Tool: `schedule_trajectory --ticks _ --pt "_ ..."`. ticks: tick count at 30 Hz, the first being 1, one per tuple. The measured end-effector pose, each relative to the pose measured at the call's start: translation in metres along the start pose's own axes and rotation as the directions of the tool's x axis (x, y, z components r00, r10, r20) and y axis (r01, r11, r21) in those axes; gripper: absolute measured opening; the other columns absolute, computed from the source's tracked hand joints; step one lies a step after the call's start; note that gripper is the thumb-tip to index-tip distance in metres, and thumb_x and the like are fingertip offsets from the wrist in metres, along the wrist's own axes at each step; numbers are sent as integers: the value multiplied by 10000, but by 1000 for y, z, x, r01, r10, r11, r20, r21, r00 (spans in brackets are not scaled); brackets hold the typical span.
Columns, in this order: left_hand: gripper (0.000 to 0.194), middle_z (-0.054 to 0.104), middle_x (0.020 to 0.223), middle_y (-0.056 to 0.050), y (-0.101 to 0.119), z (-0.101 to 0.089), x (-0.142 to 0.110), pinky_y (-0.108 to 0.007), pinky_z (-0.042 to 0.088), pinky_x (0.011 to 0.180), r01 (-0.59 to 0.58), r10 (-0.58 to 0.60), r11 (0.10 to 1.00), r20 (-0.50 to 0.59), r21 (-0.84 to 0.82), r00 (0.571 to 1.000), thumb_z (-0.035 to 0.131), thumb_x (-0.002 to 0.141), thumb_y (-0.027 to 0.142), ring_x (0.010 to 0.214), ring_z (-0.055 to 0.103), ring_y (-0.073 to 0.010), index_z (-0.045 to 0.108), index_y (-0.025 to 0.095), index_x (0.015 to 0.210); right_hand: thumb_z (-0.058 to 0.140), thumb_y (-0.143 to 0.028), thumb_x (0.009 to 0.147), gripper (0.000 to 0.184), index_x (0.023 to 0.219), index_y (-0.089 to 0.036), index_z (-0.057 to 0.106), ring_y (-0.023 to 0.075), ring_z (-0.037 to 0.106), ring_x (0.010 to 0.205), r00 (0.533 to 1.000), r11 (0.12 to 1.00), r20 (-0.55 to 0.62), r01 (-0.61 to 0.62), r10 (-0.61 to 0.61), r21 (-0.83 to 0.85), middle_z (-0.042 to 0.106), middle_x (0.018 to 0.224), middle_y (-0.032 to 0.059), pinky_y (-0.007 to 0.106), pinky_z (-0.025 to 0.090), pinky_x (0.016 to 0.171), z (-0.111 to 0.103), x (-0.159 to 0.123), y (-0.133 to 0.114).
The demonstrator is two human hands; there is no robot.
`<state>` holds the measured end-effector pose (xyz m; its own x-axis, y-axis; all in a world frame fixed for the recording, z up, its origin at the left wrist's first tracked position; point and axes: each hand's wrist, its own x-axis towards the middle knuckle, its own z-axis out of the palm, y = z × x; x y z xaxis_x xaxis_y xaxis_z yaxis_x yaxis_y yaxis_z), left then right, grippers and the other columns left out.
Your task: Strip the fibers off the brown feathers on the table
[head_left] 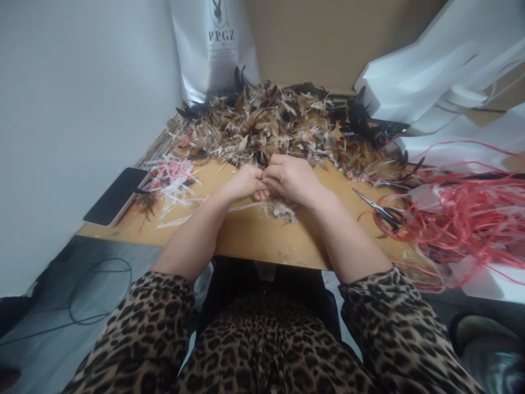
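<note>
Close together over the front of the table, my left hand (247, 182) and my right hand (292, 178) meet with their fingertips pinched. Between them is a small bunch of feathers (283, 210), its pale fluffy end showing below my right hand; the fingers hide most of it. A thin white plastic strip (248, 206) lies under the hands, running to the left. Just beyond my fingers spreads a large heap of brown and black feathers (274, 120), tied in many small tufts.
Scissors (379, 209) lie right of my hands, beside a tangle of red plastic string (463, 219). To the left are a phone (117, 196) and a pile of white and pink strips (174, 175). A silver bag (217, 54) stands behind. The wooden table (262, 241) ends near my lap.
</note>
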<state>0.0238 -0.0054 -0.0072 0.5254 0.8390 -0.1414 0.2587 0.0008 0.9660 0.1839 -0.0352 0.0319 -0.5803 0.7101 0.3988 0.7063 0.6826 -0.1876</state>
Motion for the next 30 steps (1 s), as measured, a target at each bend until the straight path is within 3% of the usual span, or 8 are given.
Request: schedule_trajectory --ticks 5,10,13,15,19,22,26,30 --pt "148 648 539 -63 1 6 -4 -180 485 448 -33 27 998 94 60 995 698 728 171 455 603 -96 667 75 620 631 -268 741 139 691 -144 668 127 505 672 990 917 49 -139 130 374 586 703 29 263 350 635 -1 -1 26" --pt "150 668 578 -66 6 12 -8 -181 491 474 -95 96 995 89 -16 991 732 699 217 483 612 -92 692 76 667 749 -356 616 246 685 -138 659 111 527 585 923 525 296 -383 245 760 633 644 15 256 401 592 5 -3 48" --pt "185 677 598 -71 8 12 -7 -183 481 468 -111 113 989 12 -95 994 752 674 249 484 607 -91 686 76 656 798 -351 543 287 663 -145 636 118 542 568 903 287 292 -384 316 878 631 617 10 250 413 553 16 -2 48" --pt "207 682 613 -68 8 10 -5 -181 476 472 -139 126 977 -83 -161 988 756 669 271 487 603 -85 681 78 659 814 -323 530 284 654 -154 622 106 527 549 893 216 226 -326 389 920 616 593 -6 234 402 527 24 -1 46" --pt "233 691 655 -57 4 4 1 -167 476 507 -178 105 945 -258 -274 960 746 688 306 502 593 -61 680 82 701 778 -379 611 271 667 -154 638 86 488 497 861 205 208 -333 464 920 590 540 -13 224 387 504 36 0 45" --pt "232 703 700 -61 -1 2 5 -160 481 534 -152 45 932 -309 -330 950 741 698 303 526 597 -53 682 84 747 761 -381 629 261 689 -150 654 90 500 520 841 270 160 -337 517 902 612 571 -5 229 403 529 36 1 42" --pt "193 703 709 -65 -5 0 9 -152 481 546 -137 10 918 -322 -373 947 730 711 261 536 599 -47 681 80 758 691 -341 686 197 692 -146 662 98 504 552 844 442 62 -340 533 830 632 612 4 238 398 557 34 2 35" --pt "133 689 670 -52 -6 0 9 -147 473 526 -154 20 915 -338 -373 941 696 730 211 520 597 -49 675 80 735 607 -280 747 155 712 -143 669 118 521 608 886 703 -73 -310 457 640 645 669 20 256 389 606 33 2 27"
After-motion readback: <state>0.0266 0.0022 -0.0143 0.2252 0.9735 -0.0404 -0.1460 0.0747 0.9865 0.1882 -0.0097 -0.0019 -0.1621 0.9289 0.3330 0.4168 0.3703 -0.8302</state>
